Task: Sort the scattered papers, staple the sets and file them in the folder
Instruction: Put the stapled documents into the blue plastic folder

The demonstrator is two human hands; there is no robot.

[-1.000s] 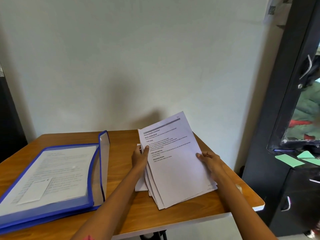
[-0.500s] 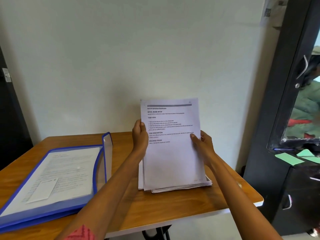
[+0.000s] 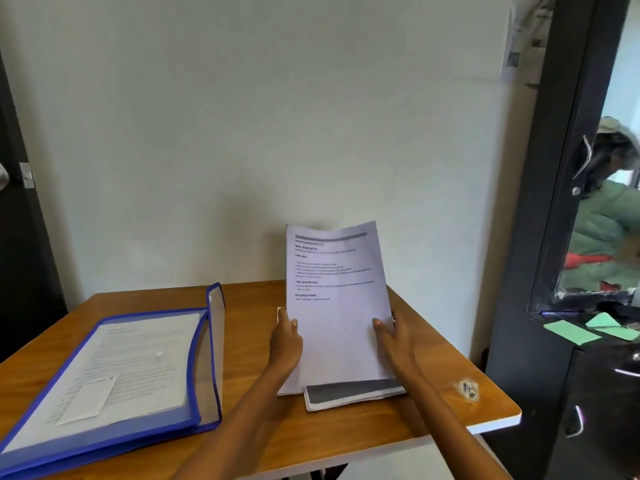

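A stack of printed white papers [image 3: 337, 317] stands nearly upright on its lower edge on the wooden table [image 3: 346, 431]. My left hand [image 3: 285, 337] grips the stack's left edge and my right hand [image 3: 391, 336] grips its right edge. The bottom sheets [image 3: 353, 393] splay out flat on the table under the stack. A blue-edged clear folder [image 3: 114, 372] lies on the left of the table with printed sheets inside and its flap [image 3: 214, 341] standing up. No stapler is in view.
A white wall rises right behind the table. A black cabinet with a glass door [image 3: 588, 237] stands to the right, with green paper slips [image 3: 571, 332] on its ledge. A small scuffed patch [image 3: 465, 389] marks the table's right corner. A dark door [image 3: 20, 237] is at far left.
The stack went from lying slanted on the table to standing upright. Both hands have since slid down its side edges, and the top of the stack now curls a little.
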